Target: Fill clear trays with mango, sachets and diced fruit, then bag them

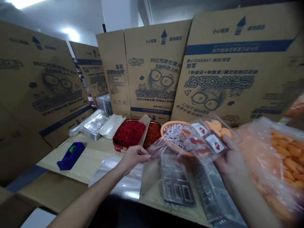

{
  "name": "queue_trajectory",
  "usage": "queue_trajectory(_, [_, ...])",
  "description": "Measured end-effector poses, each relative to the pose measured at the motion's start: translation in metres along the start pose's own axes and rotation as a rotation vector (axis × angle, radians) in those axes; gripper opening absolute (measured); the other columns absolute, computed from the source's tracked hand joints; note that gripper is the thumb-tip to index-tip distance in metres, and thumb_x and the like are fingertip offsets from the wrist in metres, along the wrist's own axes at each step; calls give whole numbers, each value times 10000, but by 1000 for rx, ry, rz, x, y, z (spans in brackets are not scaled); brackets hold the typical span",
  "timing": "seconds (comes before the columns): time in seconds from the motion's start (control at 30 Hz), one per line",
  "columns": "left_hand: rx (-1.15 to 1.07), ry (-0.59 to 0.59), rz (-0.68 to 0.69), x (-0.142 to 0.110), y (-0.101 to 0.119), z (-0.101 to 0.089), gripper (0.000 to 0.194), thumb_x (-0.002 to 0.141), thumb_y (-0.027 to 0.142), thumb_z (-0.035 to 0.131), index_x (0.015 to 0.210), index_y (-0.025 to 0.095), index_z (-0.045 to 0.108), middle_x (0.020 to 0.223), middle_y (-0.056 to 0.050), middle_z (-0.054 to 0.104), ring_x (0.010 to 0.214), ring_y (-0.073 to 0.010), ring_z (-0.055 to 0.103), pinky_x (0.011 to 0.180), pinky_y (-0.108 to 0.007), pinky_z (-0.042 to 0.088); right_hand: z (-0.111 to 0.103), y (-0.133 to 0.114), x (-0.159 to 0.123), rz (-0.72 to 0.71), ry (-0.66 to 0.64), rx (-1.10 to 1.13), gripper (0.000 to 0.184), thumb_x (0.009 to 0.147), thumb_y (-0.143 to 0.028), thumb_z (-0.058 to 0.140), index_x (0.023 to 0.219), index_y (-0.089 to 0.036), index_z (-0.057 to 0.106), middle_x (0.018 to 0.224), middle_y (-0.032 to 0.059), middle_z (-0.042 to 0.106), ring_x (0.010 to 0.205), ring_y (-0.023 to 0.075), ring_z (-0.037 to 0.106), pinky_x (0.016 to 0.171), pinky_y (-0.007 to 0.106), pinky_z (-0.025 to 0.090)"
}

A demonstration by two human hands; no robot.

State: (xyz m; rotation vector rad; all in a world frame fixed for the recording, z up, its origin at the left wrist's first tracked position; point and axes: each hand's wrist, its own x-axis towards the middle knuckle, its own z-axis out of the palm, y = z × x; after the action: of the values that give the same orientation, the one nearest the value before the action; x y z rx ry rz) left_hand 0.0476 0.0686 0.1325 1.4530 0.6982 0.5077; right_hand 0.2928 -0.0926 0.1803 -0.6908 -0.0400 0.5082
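My right hand point(231, 158) grips a clear plastic bag point(204, 158) at the right. Inside it show orange pieces point(217, 126) and white sachets with a red print point(215, 143). My left hand point(136, 156) pinches thin clear film at the bag's left end, which stretches between both hands. Behind the bag stands an orange basket point(163, 136) of small printed sachets. Left of that, a red tin point(117, 147) holds dark red pieces, with orange-red ones past an upright divider. Below the bag lie clear moulded trays point(177, 180).
Flat clear bags point(118, 175) lie at the table's front edge. A blue tape dispenser point(71, 155) stands at the left, with wrapped packs point(95, 125) behind it. Large cardboard boxes point(154, 69) wall off the back. A big bag of orange pieces point(288, 155) fills the right side.
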Motion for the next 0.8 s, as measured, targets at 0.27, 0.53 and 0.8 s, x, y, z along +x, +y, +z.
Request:
queue_trajectory(0.27, [-34,-120,-74,-13,-4,21,409,446,380,837,637,137,567,573,6,599,543,-91,523,551,-217,375,23,1,1,-65,-26,47,242,822,-180,446,965,-128,633,769,60,708,759,184,672,794,376,546])
queue_trajectory(0.53, [-64,-193,-205,-25,2,29,491,391,419,850,644,126,547,595,-16,623,544,-98,548,580,-240,415,23,11,-6,-101,-107,66,206,796,-202,511,906,-91,646,791,85,711,783,184,674,826,347,529])
queue_trajectory(0.8, [-260,-143,-294,-22,-5,31,482,418,392,854,675,136,536,630,17,613,605,-112,600,688,-279,464,19,17,-21,-42,-83,51,207,789,-188,526,919,-81,646,807,91,712,770,193,677,775,343,548])
